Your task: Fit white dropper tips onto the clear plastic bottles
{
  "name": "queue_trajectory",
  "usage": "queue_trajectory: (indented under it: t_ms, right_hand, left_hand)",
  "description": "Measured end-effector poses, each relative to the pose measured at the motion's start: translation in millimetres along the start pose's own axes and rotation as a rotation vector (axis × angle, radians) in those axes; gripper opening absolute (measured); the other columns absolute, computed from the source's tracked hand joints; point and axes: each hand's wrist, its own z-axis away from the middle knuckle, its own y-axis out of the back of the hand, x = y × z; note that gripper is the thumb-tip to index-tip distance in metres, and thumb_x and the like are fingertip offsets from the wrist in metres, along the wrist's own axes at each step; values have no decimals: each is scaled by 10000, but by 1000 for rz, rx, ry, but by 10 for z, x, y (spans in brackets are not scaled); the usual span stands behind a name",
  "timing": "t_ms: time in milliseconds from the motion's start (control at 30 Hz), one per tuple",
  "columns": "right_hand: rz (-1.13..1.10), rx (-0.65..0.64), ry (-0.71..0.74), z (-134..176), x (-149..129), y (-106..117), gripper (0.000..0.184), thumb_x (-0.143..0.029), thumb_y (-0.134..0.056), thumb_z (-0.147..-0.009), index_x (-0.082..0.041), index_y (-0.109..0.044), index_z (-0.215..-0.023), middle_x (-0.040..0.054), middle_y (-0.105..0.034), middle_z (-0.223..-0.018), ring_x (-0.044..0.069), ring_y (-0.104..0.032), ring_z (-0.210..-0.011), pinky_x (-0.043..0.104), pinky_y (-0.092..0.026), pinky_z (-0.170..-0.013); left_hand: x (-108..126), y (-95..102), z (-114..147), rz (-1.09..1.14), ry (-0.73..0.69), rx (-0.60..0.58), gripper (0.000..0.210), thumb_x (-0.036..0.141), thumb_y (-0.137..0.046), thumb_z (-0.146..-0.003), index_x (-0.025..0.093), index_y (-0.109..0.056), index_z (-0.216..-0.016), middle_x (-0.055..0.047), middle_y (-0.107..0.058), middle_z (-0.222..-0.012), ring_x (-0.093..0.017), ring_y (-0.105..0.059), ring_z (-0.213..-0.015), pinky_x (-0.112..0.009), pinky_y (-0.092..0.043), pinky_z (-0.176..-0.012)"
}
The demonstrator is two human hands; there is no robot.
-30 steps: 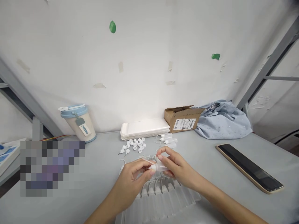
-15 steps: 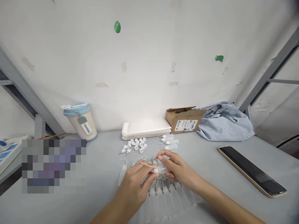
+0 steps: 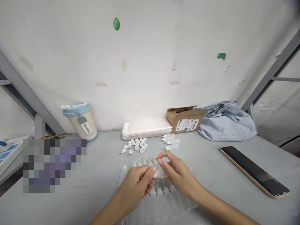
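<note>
Both hands are at work above the near middle of the tabletop (image 3: 100, 175), and between them sits a small clear bottle (image 3: 161, 172), lying on its side in mid-grip. The left hand (image 3: 138, 181) pinches the white cap (image 3: 155, 175) at one end, thumb on top, fingertips curled beneath; the nozzle is lost behind those fingers. The right hand (image 3: 179, 172) has the bottle's body, thumb and forefinger bent close together above it, other fingers tucked below.

Right under the grip, a row of clear bottles (image 3: 161, 203) lies side by side toward the near edge, capped, thin tubes curving from their tops. More capped bottles (image 3: 134, 164) show just behind the hands, with a lone bottle (image 3: 122, 175) out on the left end.

Further back, loose white caps (image 3: 142, 150) scatter in a cluster, and three small bottles (image 3: 172, 147) lie to their right. Along the back edge: a stack of flat white packets (image 3: 147, 128), a cardboard box (image 3: 174, 120) touching its right end, then a bundle of pale blue cloth (image 3: 227, 125). A lidded cup (image 3: 82, 125) stands near the back left corner; a phone (image 3: 254, 170) lies toward the right edge.
</note>
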Motion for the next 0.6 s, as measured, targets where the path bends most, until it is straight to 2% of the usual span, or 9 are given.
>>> queue_trajectory:
  t_ms: [167, 300, 367, 500, 600]
  right_hand:
    - [-41, 68, 25, -2, -6, -36, 292, -490, -441, -872, -201, -476, -867, -104, -272, -468, 65, -254, -417, 170, -250, -396]
    - [-81, 70, 2, -5, -18, -50, 358, -526, -443, -856, -174, -507, -837, -97, -302, -463, 52, -259, -390, 175, -215, -381]
    - [-120, 61, -33, -10, -27, -46, 392, -550, -449, -841, -166, -527, -829, -101, -281, -452, 47, -240, -380, 173, -199, -377]
    - [-185, 21, -125, -23, -36, -17, 459, -597, -464, -805, -153, -562, -868, -112, -258, -417, 48, -212, -368, 172, -183, -371]
    - [-247, -40, -203, -37, -29, 16, 488, -615, -471, -792, -154, -572, -918, -115, -274, -423, 42, -186, -355, 171, -154, -357]
  left_hand:
    - [-32, -39, -5, 27, 16, 69, 474, 525, -386, -854, 187, -418, -523, 48, -418, -493, -107, -445, -467, -213, -359, -471]
    - [-37, -53, 11, -25, 18, 101, 474, 507, -387, -860, 181, -441, -520, 42, -429, -495, -95, -392, -438, -213, -339, -450]
    - [-24, -49, 24, -105, -48, 129, 436, 466, -399, -870, 183, -461, -544, 32, -462, -524, -103, -410, -467, -214, -348, -465]
    - [-22, -31, 36, -322, -276, 204, 236, 317, -461, -868, 195, -577, -703, -4, -601, -657, -144, -528, -600, -232, -406, -569]
    - [-54, -15, 23, -365, -417, 228, 107, 232, -506, -845, 204, -599, -801, -20, -656, -772, -152, -573, -667, -241, -438, -630]
